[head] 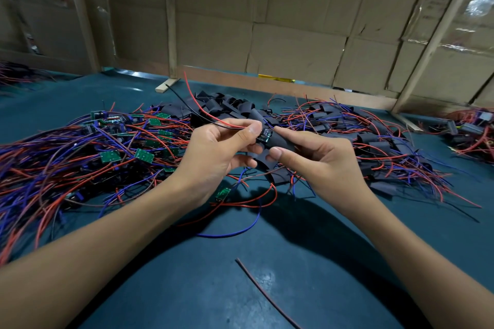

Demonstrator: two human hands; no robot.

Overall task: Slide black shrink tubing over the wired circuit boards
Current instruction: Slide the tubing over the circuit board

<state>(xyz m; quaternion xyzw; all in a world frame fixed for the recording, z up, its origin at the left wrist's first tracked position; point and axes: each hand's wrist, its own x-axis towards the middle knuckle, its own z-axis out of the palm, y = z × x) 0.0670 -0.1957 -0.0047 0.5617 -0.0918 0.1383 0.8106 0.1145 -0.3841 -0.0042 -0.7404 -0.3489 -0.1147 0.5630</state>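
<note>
**Board meets sleeve, mid-air**

Dead centre above the tabletop (240, 288), the left hand (213, 152) pinches a small circuit board (264, 135) along with its red and black wires (203, 112). The right hand (315, 157) pinches a black tube (280, 141), mouth touching the board. Light, floppy stuff, I'd say: hold the tube near its open end and the board by its edges. Bare boards (144, 155) lie at nine o'clock, spare tubes (235, 105) at twelve.

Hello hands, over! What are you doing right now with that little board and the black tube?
Left hand pinching small wired circuit board. Right hand holding black shrink tubing sleeve, board partly inside. Nothing blocking.
</note>
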